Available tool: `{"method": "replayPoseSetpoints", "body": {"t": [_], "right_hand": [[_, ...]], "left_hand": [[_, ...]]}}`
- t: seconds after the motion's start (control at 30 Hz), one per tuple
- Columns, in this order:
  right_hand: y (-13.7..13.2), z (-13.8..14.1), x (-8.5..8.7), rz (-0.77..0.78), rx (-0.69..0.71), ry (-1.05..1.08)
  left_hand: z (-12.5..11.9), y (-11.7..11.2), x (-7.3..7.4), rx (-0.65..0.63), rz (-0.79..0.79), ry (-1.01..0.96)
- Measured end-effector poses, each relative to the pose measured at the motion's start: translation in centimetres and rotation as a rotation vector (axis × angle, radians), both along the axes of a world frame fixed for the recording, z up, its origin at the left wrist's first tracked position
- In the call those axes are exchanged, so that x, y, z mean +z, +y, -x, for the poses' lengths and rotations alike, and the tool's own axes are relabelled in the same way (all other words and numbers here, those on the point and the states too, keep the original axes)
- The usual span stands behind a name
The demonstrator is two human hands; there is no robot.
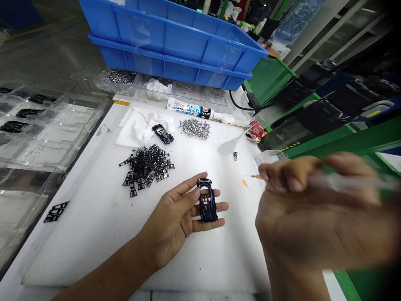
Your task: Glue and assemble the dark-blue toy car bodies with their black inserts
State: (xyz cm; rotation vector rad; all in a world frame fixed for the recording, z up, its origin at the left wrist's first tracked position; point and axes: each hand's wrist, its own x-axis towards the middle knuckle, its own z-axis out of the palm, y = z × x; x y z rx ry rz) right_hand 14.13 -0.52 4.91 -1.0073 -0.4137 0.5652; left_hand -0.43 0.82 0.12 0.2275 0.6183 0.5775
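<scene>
My left hand [175, 209] holds a small dark blue toy car body [207, 205] over the white work mat [103, 238], thumb on its near side and fingers behind it. Smeared by motion at the right, my right hand [300, 205] is closed around a translucent syringe [332, 182]. The syringe's thin orange-based needle [255, 176] points left, apart from the car body. Left of my left hand lies a pile of small black frame-like parts [147, 165]. Another dark car body [163, 134] rests at the edge of a white cloth [134, 125].
Beyond the mat stand stacked blue bins [175, 46] and a glue tube [191, 109]. Small metal screws [194, 128] lie in a heap. A squeeze bottle [230, 145], a loose orange tip [245, 183] and a single black part [235, 156] are at right. Clear trays [62, 142] stand left.
</scene>
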Motion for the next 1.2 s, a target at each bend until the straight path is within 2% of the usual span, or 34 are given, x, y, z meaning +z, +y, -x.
{"method": "replayPoseSetpoints", "body": {"t": [0.03,0.1,0.17,0.27,0.33,0.4,0.5,0.63,0.97,1.2], "right_hand": [[0.5,-0.8,-0.8,0.011,-0.005,-0.076],[1.3,-1.9,-2.2,0.135,0.104,-0.103],[1.5,-2.1,-2.3,0.185,0.166,-0.067],[0.5,-1.1,0.0,0.1,0.159,-0.083],[-0.3,0.0,1.7,0.104,0.199,-0.046],[-0.7,1.0,2.4,0.14,0.244,0.051],[-0.6,1.8,1.6,0.175,0.275,0.184],[-0.5,2.1,0.3,0.204,0.3,0.232],[-0.6,2.4,0.2,0.243,0.26,0.243],[-0.5,2.5,-0.1,0.238,0.296,0.232]], "left_hand": [[0.0,0.0,0.0,0.004,-0.005,0.001],[0.1,0.1,0.0,0.007,-0.016,0.001],[0.1,0.1,0.0,-0.003,-0.023,-0.001],[0.2,0.1,-0.2,-0.036,-0.045,-0.015],[0.2,0.1,-0.2,-0.058,-0.06,-0.025],[0.2,0.1,-0.2,-0.076,-0.062,-0.04],[0.2,0.2,-0.1,-0.082,-0.056,-0.063],[0.2,0.3,-0.1,-0.069,-0.033,-0.053],[0.2,0.2,-0.2,-0.06,-0.013,-0.02],[0.3,0.3,-0.2,-0.063,-0.021,-0.01]]}}
